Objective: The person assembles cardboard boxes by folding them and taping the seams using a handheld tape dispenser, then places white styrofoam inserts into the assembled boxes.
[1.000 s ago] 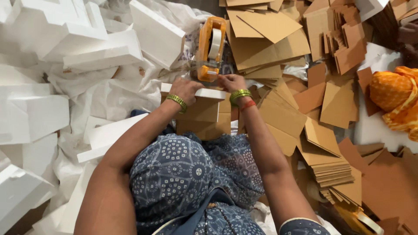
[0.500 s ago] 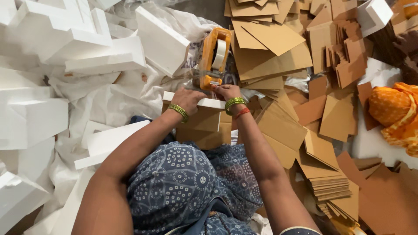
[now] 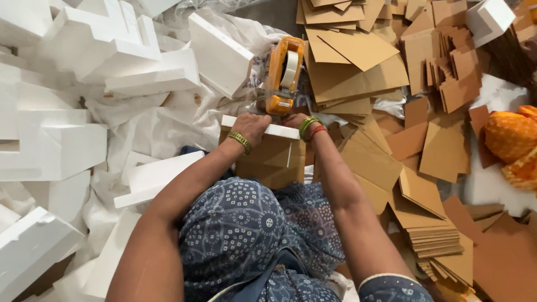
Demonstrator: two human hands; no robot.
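A brown cardboard box (image 3: 267, 163) stands in front of my lap with a white foam slab (image 3: 282, 132) laid across its top. My left hand (image 3: 251, 126) curls over the slab's far edge at its left end. My right hand (image 3: 293, 119) presses at the same edge to the right, its fingers hidden. An orange tape dispenser (image 3: 283, 74) holding a white roll lies just beyond both hands, its lower end close to my right hand. Green and red bangles sit on both wrists.
White foam blocks (image 3: 120, 42) and crumpled white plastic sheet cover the left side. Flat brown cardboard pieces (image 3: 358, 61) lie piled at the top and right, with a neat stack (image 3: 433, 240) at lower right. An orange cloth bundle (image 3: 512, 137) lies at the right edge.
Both hands stay on the foam-topped box near the dispenser. My left hand has slid a little toward the right hand, and the view has shifted slightly.
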